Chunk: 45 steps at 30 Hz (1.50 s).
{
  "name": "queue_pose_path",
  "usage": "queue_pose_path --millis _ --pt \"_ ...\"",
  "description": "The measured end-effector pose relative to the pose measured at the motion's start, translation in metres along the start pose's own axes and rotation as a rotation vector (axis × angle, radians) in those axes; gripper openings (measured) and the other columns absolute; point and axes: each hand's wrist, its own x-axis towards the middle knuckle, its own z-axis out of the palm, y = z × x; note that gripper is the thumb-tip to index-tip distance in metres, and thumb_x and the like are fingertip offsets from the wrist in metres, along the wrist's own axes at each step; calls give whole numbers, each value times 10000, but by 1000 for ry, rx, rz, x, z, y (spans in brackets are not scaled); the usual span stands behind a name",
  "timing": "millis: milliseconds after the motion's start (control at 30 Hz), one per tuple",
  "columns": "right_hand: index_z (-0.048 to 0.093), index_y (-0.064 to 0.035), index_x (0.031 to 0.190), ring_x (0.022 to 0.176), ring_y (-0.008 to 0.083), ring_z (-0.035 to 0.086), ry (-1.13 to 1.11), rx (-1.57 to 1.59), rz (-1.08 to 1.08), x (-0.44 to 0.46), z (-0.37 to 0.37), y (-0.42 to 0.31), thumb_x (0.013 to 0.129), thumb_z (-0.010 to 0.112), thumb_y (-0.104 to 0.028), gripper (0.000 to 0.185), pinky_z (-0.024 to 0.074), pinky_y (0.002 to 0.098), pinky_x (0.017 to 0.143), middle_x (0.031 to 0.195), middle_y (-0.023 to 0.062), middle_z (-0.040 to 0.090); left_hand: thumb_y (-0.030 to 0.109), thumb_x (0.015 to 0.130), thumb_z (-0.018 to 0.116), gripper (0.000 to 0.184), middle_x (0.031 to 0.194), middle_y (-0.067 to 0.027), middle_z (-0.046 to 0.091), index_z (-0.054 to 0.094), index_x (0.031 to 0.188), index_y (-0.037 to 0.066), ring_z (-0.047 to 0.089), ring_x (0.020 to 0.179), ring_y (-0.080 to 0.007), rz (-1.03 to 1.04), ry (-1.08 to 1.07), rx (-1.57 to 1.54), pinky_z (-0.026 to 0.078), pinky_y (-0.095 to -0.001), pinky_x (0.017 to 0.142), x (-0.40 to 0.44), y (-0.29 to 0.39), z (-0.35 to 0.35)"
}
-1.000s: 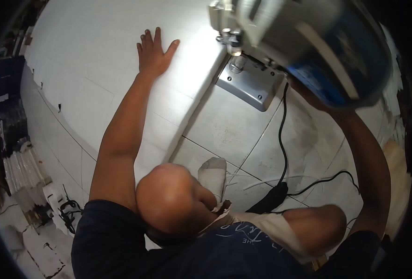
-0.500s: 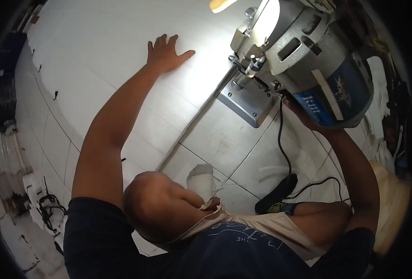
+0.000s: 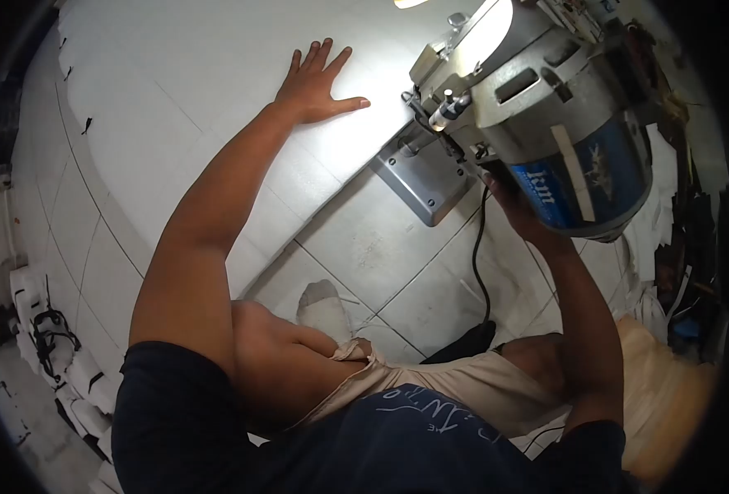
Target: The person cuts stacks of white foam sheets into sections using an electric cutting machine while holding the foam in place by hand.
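Observation:
My left hand [image 3: 317, 86] lies on a broad white stack of thin sheet material [image 3: 191, 74], its fingers spread. To its right stands a grey and blue cutting machine with a motor housing [image 3: 579, 156], a lamp shining on the sheets beside it. The machine's metal base plate [image 3: 426, 181] is at the edge of the stack, over the tiled floor. My right hand [image 3: 517, 206] is raised at the near side of the machine, below the housing; its fingers are largely hidden behind the machine, so their grip cannot be made out.
A black cable [image 3: 481, 263] hangs from the machine to the floor [image 3: 373, 247]. My bent knees and feet are just below. White bundles with black straps [image 3: 51, 329] lie at the left. Scraps [image 3: 665, 198] and a pale yellowish bundle [image 3: 653, 387] are at the right.
My left hand has shifted right along the sheets, closer to the machine. The machine and its base have moved slightly left along the edge since the previous frame, with my right hand beside it.

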Motion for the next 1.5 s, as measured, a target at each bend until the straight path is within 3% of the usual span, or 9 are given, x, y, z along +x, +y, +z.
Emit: queue_pose_path --millis 167,267,433,533,567,633,1033,1133,1500 --pt "446 -138 1446 1233 257 534 175 -1354 -513 -18 7 9 980 584 -454 580 443 375 1018 1368 132 518 808 753 555 1093 1615 -212 155 222 1567 159 107 1505 -373 36 37 19 84 -523 1222 -4 2 19" --pt "376 -140 1490 1326 258 465 122 -1112 -479 -17 12 21 988 547 -485 633 423 385 1064 1427 135 466 816 749 550 1097 1613 -210 162 224 1566 161 103 1507 -364 47 90 0 87 -520 1224 -1 0 19" --pt "243 -181 1548 1433 298 339 -654 -446 344 6 -1 -2 995 487 -520 693 353 507 1130 1522 146 362 820 748 547 1095 1617 -201 154 222 1567 170 102 1509 -353 28 39 27 86 -519 1225 -1 3 23" --pt "214 -197 1557 1430 297 342 -777 -707 361 25 -1 -29 991 502 -509 708 340 545 1127 1529 145 347 892 674 520 1164 1619 -188 166 247 1562 191 101 1510 -353 26 55 2 75 -527 1223 1 -2 29" --pt "214 -197 1557 1430 297 342 -779 -710 353 19 6 -16 991 502 -509 708 340 545 1127 1529 145 347 892 674 520 1164 1619 -188 166 247 1562 191 101 1510 -353 18 57 2 75 -527 1223 2 -5 31" --pt "219 -201 1560 1411 296 368 88 -1243 -458 0 25 10 990 501 -515 710 354 503 1129 1530 146 341 895 677 517 1159 1616 -192 172 256 1560 191 106 1507 -361 37 85 -8 77 -531 1222 1 -6 34" --pt "470 -42 1384 1250 264 543 -31 -550 -2 18 38 6 985 602 -345 518 425 389 1036 1346 156 557 768 777 572 1142 1590 -310 97 160 1559 45 87 1489 -447 48 -107 -80 97 -541 1218 1 -7 8" --pt "534 -39 1318 1201 274 578 66 -1120 -479 23 35 13 966 635 -347 478 435 391 1012 1266 176 604 769 796 544 1117 1591 -309 96 155 1562 55 84 1489 -446 56 -150 -82 91 -540 1219 -3 -5 0" --pt "567 -35 1290 1153 301 599 9 -1179 -440 51 43 -5 941 671 -364 490 444 388 992 1231 178 623 928 670 485 1182 1614 -205 162 236 1565 197 113 1500 -387 31 67 -24 95 -522 1224 0 -12 43"
